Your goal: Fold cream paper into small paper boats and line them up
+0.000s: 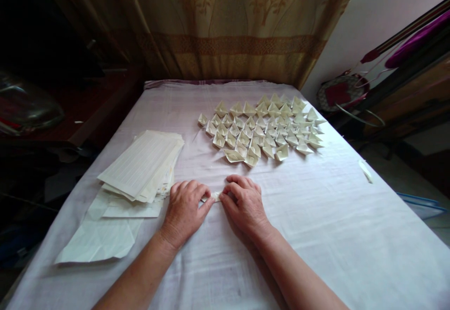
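Note:
A small folded piece of paper point(215, 196) lies low over the white cloth, largely covered by my fingers. My left hand point(186, 208) pinches its left end between thumb and forefinger. At the other end, the thumb and fingers of my right hand point(244, 203) close on the same piece. Its exact shape is hidden. Beyond my hands, many folded paper boats point(258, 136) stand close together in rows. To the left of my left hand rests a stack of paper sheets point(140, 162), its top sheet ruled with lines.
A white cloth point(316, 235) covers the table. One creased sheet point(98, 239) sticks out from under the stack toward the front left. A paper scrap point(365, 172) lies near the right edge. Behind the table hangs a gold curtain point(228, 38); a dark red cabinet point(80, 113) stands at left.

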### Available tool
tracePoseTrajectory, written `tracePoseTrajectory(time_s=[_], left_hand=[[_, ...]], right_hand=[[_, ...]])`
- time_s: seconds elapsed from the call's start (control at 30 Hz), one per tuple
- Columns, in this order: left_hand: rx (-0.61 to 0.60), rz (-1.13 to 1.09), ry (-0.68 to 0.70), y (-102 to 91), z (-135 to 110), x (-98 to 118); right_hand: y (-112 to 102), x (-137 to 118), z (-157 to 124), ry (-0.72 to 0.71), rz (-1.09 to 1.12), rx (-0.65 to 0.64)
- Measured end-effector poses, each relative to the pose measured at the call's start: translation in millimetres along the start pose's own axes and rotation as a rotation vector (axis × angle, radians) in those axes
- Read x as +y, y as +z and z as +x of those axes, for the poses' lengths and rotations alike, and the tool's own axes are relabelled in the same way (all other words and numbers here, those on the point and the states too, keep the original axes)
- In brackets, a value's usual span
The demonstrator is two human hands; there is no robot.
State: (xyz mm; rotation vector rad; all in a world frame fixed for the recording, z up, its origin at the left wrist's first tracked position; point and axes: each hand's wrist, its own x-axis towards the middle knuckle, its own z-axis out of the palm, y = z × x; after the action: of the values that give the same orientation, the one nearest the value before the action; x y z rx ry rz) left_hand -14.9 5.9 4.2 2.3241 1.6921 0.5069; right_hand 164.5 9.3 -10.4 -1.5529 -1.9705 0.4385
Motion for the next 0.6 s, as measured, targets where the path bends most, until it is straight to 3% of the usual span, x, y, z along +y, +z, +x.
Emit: tracePoseTrajectory(time_s=[0.6], left_hand=[[0.023,0.05,-0.018,-0.7,3.9,6.6]], right_hand=[[-1.0,1.5,-2.6,0.051,-0.077,0.053]])
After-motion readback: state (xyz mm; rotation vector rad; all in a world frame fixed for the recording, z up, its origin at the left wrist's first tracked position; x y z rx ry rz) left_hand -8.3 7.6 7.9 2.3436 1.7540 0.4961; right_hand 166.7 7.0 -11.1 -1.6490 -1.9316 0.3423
